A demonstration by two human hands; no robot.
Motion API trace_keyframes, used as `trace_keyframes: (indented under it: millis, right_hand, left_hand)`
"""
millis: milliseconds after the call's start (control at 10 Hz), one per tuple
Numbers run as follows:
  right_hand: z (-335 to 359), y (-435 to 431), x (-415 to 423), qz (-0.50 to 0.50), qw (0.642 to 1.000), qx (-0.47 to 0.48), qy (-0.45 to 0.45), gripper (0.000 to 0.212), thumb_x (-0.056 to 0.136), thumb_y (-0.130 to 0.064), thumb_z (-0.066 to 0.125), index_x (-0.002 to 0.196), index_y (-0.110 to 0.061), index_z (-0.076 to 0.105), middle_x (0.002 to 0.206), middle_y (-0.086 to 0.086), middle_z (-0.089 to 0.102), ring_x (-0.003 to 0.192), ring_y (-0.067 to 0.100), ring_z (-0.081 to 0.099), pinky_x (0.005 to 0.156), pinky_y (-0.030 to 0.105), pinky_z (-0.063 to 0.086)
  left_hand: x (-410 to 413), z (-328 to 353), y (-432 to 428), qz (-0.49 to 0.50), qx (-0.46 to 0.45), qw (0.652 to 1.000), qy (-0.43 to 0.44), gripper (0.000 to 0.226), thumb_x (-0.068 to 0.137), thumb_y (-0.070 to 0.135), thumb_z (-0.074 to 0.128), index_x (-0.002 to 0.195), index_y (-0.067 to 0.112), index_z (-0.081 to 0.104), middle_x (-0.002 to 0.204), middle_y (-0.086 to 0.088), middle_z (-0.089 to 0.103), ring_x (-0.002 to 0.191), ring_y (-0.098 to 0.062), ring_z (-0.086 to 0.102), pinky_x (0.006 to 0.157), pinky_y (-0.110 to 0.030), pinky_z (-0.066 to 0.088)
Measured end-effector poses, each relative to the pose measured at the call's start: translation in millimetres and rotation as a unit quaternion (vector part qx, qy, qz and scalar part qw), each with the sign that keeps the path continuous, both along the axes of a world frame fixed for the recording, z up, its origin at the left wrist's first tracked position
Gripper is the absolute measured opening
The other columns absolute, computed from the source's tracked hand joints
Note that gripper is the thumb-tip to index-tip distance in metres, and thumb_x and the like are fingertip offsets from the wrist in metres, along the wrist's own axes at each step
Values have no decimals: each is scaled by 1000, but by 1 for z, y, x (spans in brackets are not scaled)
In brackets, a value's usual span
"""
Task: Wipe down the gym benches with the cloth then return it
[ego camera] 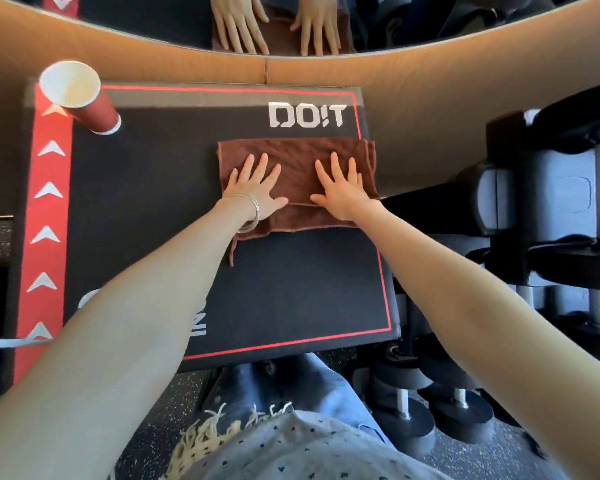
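A brown cloth (293,161), folded into a rectangle, lies on the far right part of a black padded box (174,209) with red trim and white "DO!T" lettering. My left hand (253,188) presses flat on the cloth's left half, fingers spread, with thin bangles on the wrist. My right hand (340,188) lies flat on the cloth's right half, fingers spread too. Neither hand grips the cloth. A loose corner of the cloth hangs toward me below my left wrist.
A red paper cup (84,102) stands at the box's far left corner. A mirror (430,26) above a tan wall ledge reflects both hands. Dumbbells (430,403) and a rack (551,202) stand to the right. My legs are below the box's near edge.
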State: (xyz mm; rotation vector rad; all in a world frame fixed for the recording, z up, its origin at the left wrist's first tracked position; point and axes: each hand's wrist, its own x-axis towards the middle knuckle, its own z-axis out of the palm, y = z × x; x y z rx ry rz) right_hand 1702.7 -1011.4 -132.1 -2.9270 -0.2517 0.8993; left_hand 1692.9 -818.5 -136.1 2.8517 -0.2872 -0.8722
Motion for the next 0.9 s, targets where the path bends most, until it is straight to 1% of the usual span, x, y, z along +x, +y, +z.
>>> trace_keyframes:
  millis: [300,600,800,900]
  right_hand:
    - [0,0,52,2,1000,2,-9,70,99,-47,35,150,-24,-6,157,11,-16,140,45,-17,114,56,0]
    - [-2,3,108,13,1000,9,-26,70,99,-48,34,150,-23,-5,157,12,-16,140,46,-16,114,57,-1]
    - [1,3,114,31,999,-5,-29,69,99,-49,30,150,-22,-7,157,12,-16,140,46,-15,115,57,0]
    - [0,2,94,45,995,-6,-87,65,100,-48,26,151,-17,-2,158,14,-10,142,41,-12,115,55,1]
  left_hand:
    - [52,-7,-1,10,0,1000,-18,68,95,55,29,150,30,-2,159,0,-16,146,-23,-16,117,-47,-2]
    - [104,-21,2,27,-5,995,-98,68,93,53,32,151,30,4,160,-1,-9,147,-25,-10,118,-47,1]
    - [109,-18,0,39,-6,993,-113,68,93,53,32,151,28,7,160,-3,-5,147,-25,-7,118,-50,2]
    - [89,-13,0,57,-16,988,-140,66,94,51,34,151,25,11,160,-3,0,147,-24,-4,118,-51,3]
